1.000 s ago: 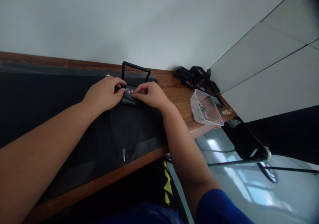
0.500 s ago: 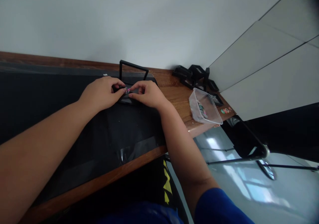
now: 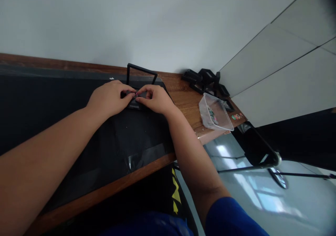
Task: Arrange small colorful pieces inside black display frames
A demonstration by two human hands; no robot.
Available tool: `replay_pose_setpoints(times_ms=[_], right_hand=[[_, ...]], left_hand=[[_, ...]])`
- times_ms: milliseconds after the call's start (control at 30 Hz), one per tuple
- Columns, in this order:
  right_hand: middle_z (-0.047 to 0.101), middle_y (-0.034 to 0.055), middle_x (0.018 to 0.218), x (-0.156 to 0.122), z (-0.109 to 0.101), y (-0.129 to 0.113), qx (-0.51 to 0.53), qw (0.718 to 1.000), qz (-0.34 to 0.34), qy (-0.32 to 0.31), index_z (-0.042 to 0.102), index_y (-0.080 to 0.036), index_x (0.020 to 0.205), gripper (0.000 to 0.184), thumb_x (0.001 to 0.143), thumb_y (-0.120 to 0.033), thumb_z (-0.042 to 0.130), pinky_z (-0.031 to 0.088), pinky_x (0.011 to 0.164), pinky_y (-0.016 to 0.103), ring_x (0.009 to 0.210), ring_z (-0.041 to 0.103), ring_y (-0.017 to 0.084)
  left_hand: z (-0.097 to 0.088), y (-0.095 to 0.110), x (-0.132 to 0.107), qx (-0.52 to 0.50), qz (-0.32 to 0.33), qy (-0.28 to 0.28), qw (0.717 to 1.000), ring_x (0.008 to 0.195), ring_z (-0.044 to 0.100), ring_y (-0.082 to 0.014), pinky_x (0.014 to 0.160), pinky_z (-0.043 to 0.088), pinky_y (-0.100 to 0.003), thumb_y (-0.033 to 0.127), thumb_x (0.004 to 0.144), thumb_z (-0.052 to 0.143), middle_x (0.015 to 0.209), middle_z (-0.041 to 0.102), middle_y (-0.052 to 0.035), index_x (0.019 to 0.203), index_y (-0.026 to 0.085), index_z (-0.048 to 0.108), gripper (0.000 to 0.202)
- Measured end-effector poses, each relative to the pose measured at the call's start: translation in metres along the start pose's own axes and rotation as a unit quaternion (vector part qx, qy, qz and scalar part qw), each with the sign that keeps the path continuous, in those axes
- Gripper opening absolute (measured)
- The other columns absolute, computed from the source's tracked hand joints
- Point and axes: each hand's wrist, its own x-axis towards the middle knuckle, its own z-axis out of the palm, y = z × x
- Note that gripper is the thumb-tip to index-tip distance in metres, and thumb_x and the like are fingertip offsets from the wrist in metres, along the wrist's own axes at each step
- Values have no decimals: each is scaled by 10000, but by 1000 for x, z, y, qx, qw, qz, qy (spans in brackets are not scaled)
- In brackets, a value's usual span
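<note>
My left hand (image 3: pixel 110 98) and my right hand (image 3: pixel 154 99) meet fingertip to fingertip over a flat black case (image 3: pixel 134 104) on the black mat (image 3: pixel 78 124). Both pinch a tiny pink and dark object (image 3: pixel 136 94) between them; it is too small to name. An open black square frame (image 3: pixel 141 74) stands upright just behind the hands.
A clear plastic tub (image 3: pixel 215 116) with small colourful pieces sits on the wooden table (image 3: pixel 189 103) to the right. Several black frames (image 3: pixel 207 82) are piled at the far right corner by the wall. A black chair (image 3: pixel 259 148) stands beyond the table's right end.
My hands have drawn closer together, fingertips now touching over the small pink object, which is more hidden than a second ago.
</note>
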Motion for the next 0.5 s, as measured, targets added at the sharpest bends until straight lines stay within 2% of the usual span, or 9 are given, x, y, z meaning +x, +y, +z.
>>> replay_pose_setpoints(times_ms=[133,300,500], right_hand=[[610,-58,765,0,1,0,0,1000,0,4,856,-148,1182,228,992,-274,840,358,706,305,722,558,133],[613,-49,778,0,1,-1,-9,1000,3,11,863,-164,1165,207,997,-284,843,355,709,308,737,558,139],[642,-32,799,0,-1,-3,-21,1000,10,10,871,-179,1155,171,1033,-277,801,362,714,309,748,578,143]], left_hand=[[1,-2,1,-22,-2,9,1000,1169,789,-373,957,608,-447,518,1024,616,1290,831,-72,1348,375,911,461],[1,-9,2,-25,3,33,999,1058,796,-353,900,605,-456,507,1009,603,1240,860,-97,1336,296,923,504],[-5,-16,2,-60,-24,35,997,949,777,-289,862,592,-413,478,947,663,1086,880,-34,1274,267,946,481]])
